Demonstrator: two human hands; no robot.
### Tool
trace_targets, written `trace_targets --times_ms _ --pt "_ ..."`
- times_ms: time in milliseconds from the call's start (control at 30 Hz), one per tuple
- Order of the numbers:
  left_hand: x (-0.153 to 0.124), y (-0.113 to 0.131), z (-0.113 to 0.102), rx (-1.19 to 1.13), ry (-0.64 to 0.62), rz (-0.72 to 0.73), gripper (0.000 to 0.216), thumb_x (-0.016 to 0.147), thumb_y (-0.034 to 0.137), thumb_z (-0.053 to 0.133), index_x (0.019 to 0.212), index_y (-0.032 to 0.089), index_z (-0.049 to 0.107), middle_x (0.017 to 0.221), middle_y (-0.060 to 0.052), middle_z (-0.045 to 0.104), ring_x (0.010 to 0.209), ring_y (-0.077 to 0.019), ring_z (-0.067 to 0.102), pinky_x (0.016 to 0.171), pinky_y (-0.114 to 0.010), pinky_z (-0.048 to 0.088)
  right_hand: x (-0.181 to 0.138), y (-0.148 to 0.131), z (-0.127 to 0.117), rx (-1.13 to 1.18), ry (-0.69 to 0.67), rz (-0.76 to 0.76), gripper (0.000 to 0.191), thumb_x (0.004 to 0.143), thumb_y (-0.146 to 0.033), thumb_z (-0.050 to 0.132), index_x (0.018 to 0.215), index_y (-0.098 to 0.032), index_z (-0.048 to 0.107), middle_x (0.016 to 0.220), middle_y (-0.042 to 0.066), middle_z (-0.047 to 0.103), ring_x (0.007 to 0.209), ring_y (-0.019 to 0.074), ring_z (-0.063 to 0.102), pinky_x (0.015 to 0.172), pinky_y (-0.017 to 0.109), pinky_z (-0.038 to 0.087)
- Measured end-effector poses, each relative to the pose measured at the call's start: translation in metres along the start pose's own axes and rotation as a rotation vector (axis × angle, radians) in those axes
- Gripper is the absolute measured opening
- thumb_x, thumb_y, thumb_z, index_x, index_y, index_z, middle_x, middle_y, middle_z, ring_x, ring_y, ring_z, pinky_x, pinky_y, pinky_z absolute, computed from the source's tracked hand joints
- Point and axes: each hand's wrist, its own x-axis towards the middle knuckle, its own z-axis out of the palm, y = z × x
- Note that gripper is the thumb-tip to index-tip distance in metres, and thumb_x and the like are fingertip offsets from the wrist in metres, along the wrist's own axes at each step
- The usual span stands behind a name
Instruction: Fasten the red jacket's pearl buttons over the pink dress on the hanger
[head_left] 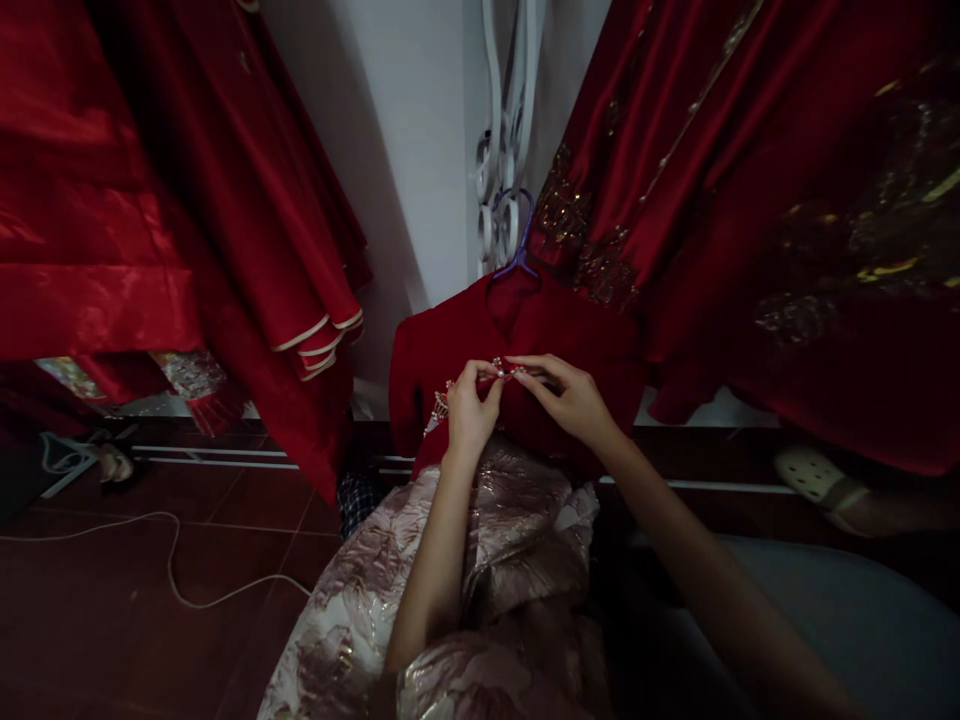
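A small red garment point(450, 345) hangs on a purple hanger point(516, 262) in front of me. My left hand point(469, 410) pinches a beaded, pearl-like fastening point(501, 368) on the garment's front. My right hand point(574, 400) meets it from the right, fingers pinched on the same fastening. A pale floral brocade cloth point(517, 520) lies draped under both forearms. A beaded tassel point(439, 405) dangles just left of my left hand.
Long red satin dresses point(247, 220) hang at the left, and red gowns with gold embroidery point(787, 200) at the right. A white wall with a white scrollwork rack point(499, 150) stands behind. A white cord point(172, 570) trails over dark red floor tiles. A white shoe point(814, 475) lies at the right.
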Motion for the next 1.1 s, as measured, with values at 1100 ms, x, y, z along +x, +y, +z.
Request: trace_targets --times_ms 1100 --pt "0.001 0.013 -0.002 0.153 -0.117 0.193 0.010 0.085 0.021 0.046 0.089 0.019 0.055 0.088 -0.005 0.057 0.084 -0.0135 0.055 0.079 -0.025 0.043 0.010 0.002 0.002 -0.075 -0.016 -0.055 0.029 0.077 -0.028 0.054 0.105 -0.021 0.056 0.099 0.005 0.060 0.088 0.0156 0.060 0.077 0.031 0.053"
